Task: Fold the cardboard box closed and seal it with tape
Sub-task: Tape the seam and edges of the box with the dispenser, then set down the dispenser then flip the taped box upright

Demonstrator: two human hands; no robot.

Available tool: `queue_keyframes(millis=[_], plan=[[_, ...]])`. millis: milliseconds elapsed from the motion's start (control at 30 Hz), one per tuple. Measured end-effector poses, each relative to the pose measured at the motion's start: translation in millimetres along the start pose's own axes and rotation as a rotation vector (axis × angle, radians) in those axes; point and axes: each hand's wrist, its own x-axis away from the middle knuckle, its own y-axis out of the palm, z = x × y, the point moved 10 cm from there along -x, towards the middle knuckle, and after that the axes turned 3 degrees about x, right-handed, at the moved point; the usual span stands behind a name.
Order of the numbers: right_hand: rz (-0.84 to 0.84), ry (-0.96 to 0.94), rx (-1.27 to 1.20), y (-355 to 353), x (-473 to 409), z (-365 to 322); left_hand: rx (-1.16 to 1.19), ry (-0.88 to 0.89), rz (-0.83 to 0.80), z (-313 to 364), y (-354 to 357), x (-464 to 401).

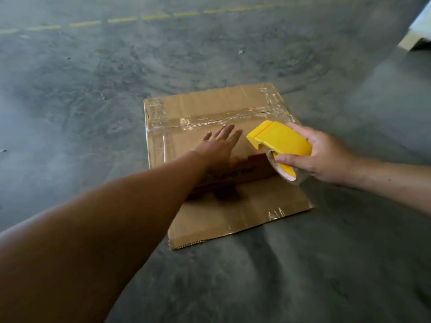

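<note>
A brown cardboard box (pixel 205 106) sits on the grey concrete floor, its top flaps folded shut. Clear tape runs along the centre seam and over both ends. One loose flap (pixel 235 217) lies flat on the floor toward me. My left hand (pixel 219 143) rests flat on the box top, fingers spread, near the seam. My right hand (pixel 324 155) grips a yellow tape dispenser (pixel 279 141) with a roll of clear tape, held just above the right near part of the box.
The concrete floor (pixel 116 89) spreads all around the box. A dashed yellow line (pixel 121 19) crosses the far floor. A white object (pixel 417 31) stands at the top right edge.
</note>
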Motion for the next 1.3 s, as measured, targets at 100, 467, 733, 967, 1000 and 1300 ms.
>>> queue_keyframes(millis=[100, 467, 733, 967, 1000, 1300], plan=[[0.062, 0.061, 0.072, -30, 0, 45, 0.056, 0.020, 0.034, 40, 1, -26], [0.200, 0.314, 0.255, -17, -8, 243, -0.059, 0.089, 0.047, 92, 42, -111], [0.011, 0.403, 0.528, 20, -27, 319, -0.109, 0.057, 0.130, 84, 47, -113], [-0.079, 0.378, 0.572, 43, -25, 332, -0.097, 0.047, 0.149, 84, 45, -110], [-0.091, 0.387, 0.577, 43, -27, 333, -0.096, 0.045, 0.148, 83, 45, -109], [0.030, 0.376, 0.577, 24, -44, 292, -0.096, 0.003, 0.097, 72, 43, -82]])
